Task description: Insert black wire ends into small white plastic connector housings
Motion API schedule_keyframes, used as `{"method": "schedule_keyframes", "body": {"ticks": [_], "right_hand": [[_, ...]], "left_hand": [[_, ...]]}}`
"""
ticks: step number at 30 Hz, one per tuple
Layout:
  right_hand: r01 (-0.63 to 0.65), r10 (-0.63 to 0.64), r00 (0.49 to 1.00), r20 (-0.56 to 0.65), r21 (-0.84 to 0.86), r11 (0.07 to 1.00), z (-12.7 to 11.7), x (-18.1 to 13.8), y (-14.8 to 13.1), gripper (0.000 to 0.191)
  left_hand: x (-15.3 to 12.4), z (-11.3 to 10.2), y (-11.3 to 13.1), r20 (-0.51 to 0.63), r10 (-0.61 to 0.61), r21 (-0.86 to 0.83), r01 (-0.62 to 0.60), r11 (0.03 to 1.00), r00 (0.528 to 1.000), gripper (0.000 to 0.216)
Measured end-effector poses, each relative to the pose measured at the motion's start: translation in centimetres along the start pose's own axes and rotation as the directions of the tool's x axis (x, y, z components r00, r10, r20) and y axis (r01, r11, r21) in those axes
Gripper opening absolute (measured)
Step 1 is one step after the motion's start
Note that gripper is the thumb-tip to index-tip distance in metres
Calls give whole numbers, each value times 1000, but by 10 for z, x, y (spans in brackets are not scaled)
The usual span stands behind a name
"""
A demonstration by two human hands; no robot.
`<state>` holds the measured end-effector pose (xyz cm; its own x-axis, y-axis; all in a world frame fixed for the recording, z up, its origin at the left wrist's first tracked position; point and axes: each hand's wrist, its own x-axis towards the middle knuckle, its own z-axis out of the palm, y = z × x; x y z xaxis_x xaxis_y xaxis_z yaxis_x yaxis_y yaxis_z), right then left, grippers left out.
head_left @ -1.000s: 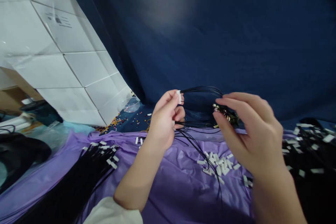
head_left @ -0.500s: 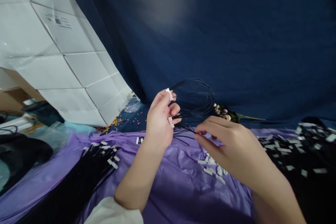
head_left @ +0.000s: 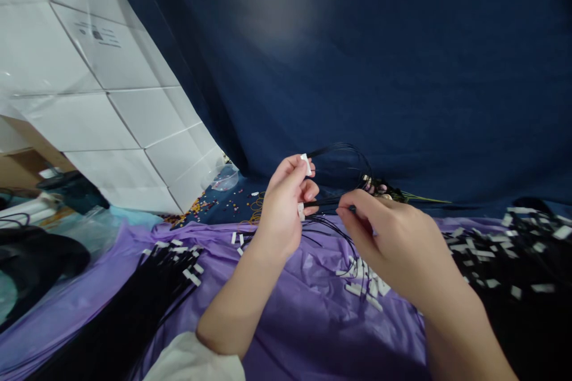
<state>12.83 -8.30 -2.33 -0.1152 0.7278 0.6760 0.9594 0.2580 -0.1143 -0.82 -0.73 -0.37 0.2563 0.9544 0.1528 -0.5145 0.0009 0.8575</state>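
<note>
My left hand [head_left: 286, 202], in the head view, is closed on a looped bundle of thin black wires [head_left: 346, 147]. One white connector [head_left: 305, 164] is pinched at its thumb, and a second white connector [head_left: 301, 211] sits by its lower fingers. The wires arc out from the upper connector and come back toward the lower one. My right hand [head_left: 384, 220] is closed at the right side of the loop, thumb and forefinger together on the wires; its other fingers are hidden. Loose black wire ends hang below, between both hands.
Small white connectors [head_left: 364, 286] lie on the purple cloth [head_left: 290, 309]. Bundles of black wires with white ends lie at left [head_left: 120, 303] and right [head_left: 513, 286]. White boxes [head_left: 102, 125] stand at left, a dark blue curtain [head_left: 402, 71] hangs behind, and flowers [head_left: 379, 187] lie at its foot.
My left hand has shifted slightly right with the connectors. My right hand's fingers have moved a little up and right, and the loop looks narrower and lower.
</note>
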Motion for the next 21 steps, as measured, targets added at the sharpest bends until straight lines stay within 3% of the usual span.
{"method": "schedule_keyframes", "body": {"ticks": [5,9,16,19,21], "right_hand": [[54,-69,987,-146,-100,993,-2,-4,-7,20],[52,-69,971,-229,-76,996,-2,-4,-12,14],[-47,129,966,-226,335,941,-6,0,-7,16],[-127,296,911,-287,488,863,-10,1,-3,22],[-137,409,841,-355,591,795,-13,1,0,25]], "left_hand": [[0,1,-2,-17,-5,-16,4,1000,1000,17],[0,1,-2,-9,11,-31,-12,999,1000,16],[-1,2,0,-26,14,-32,-15,999,1000,17],[-1,2,0,-22,14,-29,-15,999,1000,16],[-1,2,0,-17,14,-32,-14,999,1000,16]]}}
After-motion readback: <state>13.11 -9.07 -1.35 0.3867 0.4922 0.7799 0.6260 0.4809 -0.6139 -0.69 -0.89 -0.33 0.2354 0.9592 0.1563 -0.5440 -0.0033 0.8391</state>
